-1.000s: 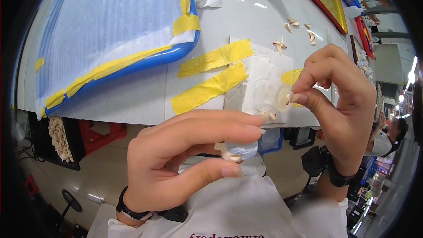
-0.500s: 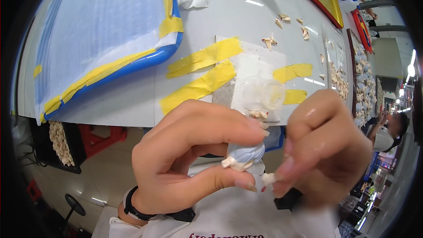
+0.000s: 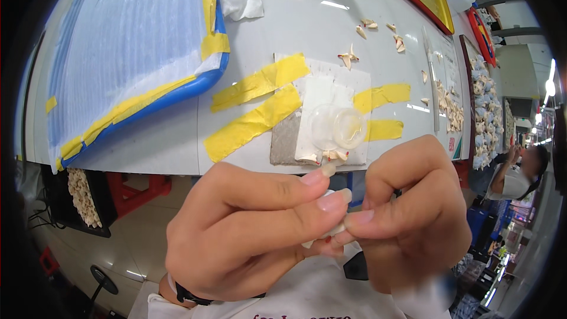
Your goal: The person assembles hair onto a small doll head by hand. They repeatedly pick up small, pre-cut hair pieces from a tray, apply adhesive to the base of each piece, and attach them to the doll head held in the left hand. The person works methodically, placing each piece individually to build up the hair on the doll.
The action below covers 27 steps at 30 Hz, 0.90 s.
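Close together in front of my body, both hands meet around a small cream and pale-blue figurine piece. My left hand grips it between thumb and fingers, which cover most of it. At its right side, my right hand has thumb and index finger pinched together against it. The small cream part with a red tip, seen earlier in that pinch, is now largely hidden by the fingertips. Just beyond my hands, several small cream parts with red tips lie beside a clear round plastic dish.
A white work pad is held by yellow tape strips. A blue tray lined with pale foam stands left. Loose cream parts lie beyond, near a thin metal tool. Far right is a tray of blue-and-cream figurines.
My right hand has moved left and brought its small cream part against the figurine piece. My left fingers have closed further over that piece. The view has shifted slightly.
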### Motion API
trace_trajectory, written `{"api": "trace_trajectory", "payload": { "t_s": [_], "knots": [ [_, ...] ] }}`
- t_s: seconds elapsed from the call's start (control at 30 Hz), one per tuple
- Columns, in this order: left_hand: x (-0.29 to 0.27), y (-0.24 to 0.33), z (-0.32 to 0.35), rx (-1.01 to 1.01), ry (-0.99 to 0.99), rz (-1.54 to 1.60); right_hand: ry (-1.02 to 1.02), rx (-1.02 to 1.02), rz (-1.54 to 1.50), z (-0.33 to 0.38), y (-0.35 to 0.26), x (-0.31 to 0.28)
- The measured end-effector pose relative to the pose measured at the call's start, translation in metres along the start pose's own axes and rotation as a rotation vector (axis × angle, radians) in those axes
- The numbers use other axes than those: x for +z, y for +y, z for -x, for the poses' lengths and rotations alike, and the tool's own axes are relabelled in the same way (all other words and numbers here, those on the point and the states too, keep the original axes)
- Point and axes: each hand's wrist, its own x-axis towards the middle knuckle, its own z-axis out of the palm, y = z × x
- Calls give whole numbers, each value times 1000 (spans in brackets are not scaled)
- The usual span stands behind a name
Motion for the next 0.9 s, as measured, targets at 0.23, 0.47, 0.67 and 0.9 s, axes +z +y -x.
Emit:
{"api": "trace_trajectory", "payload": {
  "t_s": [0.23, 0.47, 0.67, 0.9],
  "knots": [
    [-11, -10, -4, -36, -52, -41, -197, 32, 109, -28, -2, -26],
    [-18, -14, 2, -167, 72, 156, -327, 232, 514, -88, 70, -84],
    [-13, -10, 0, -215, 69, 359, -417, 159, 620, -104, 94, -57],
    [-19, -3, -4, -244, 10, 196, -393, -47, 777, -99, 75, -57]
  ]
}}
